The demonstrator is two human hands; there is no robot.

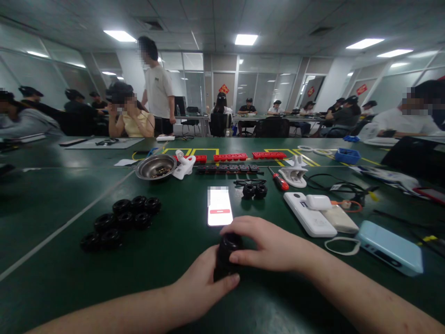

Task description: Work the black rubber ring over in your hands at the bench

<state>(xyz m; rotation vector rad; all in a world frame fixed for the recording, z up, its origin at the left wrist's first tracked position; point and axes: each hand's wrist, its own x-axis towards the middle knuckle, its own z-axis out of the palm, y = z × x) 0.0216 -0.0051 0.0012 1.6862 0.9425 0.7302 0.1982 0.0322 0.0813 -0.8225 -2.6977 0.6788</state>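
Note:
Both my hands are closed around a glossy black round part [229, 246] above the near side of the green table. My left hand [205, 283] wraps its lower side, thumb along the front. From above, my right hand [259, 241] grips its top rim with fingers and thumb. Whether it is one piece or two stacked pieces I cannot tell. Just beyond lies a phone [219, 211] with a lit screen. Several similar black round parts [125, 219] sit grouped to the left, and two more black parts [254, 191] stand past the phone on the right.
A metal bowl [155, 168] with small brassy pieces stands back left, beside a white stand [184, 166]. Red trays [230, 157] and a black strip of parts [227, 169] lie behind. A screwdriver [279, 180], white power bank [309, 215] and light-blue box [389, 248] are right. People sit around.

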